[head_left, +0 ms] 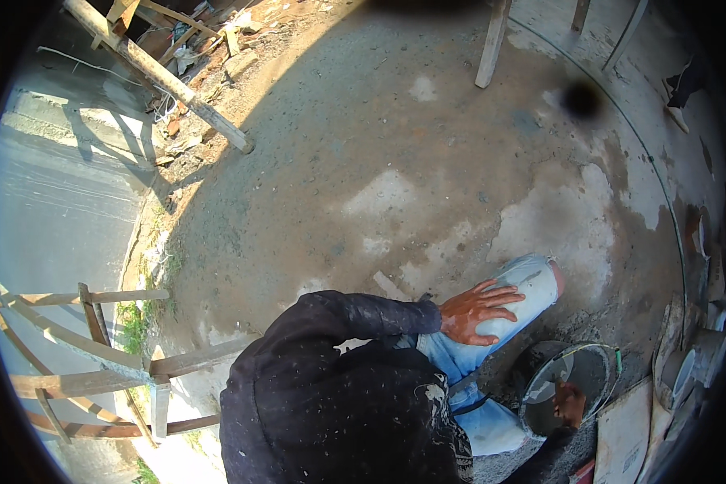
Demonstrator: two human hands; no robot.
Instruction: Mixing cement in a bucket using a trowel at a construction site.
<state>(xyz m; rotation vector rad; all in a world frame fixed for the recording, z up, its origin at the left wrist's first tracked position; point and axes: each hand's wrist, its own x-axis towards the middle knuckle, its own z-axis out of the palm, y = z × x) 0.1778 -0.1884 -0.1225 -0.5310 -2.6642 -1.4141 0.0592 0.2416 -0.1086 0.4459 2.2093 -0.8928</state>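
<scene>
My left hand point(477, 312) lies flat on the thigh of my light blue jeans point(518, 300), near the knee, its fingers spread and holding nothing. Beside my legs at the lower right stands a dark round bucket point(538, 359) with grey, wet-looking contents. My right hand point(569, 405) is inside its rim with the fingers curled. A pale, flat shape shows next to those fingers, but I cannot make out what they grip. A thin handle with a green piece point(619, 360) arches over the bucket's far right side.
A wooden frame point(97, 379) stands at the left. Wooden posts point(492, 48) rise at the top. A dark hose point(649, 157) curves along the right, above a whitish board point(623, 427) and several containers point(686, 375). Debris point(234, 60) lies at the upper left.
</scene>
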